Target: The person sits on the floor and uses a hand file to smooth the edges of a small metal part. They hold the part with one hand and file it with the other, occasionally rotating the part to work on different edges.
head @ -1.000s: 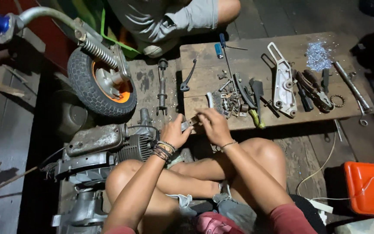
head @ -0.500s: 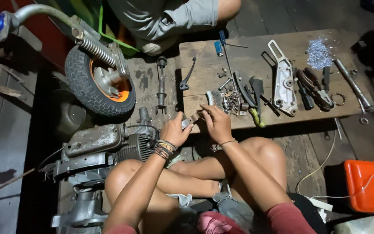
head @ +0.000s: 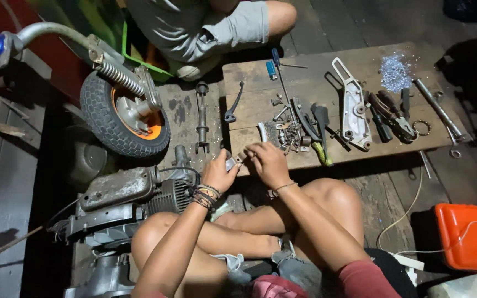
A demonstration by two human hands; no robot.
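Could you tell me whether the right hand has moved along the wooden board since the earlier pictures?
No. The right hand rests at the near edge of the wooden board, just below the pile of small metal parts, as before.

left hand (head: 220, 172) and right hand (head: 266, 163) slightly lower

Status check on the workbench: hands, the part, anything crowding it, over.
Left hand and right hand both pinch one small grey metal part. Part sits at the wooden board's near edge. Pile of loose bolts close behind.
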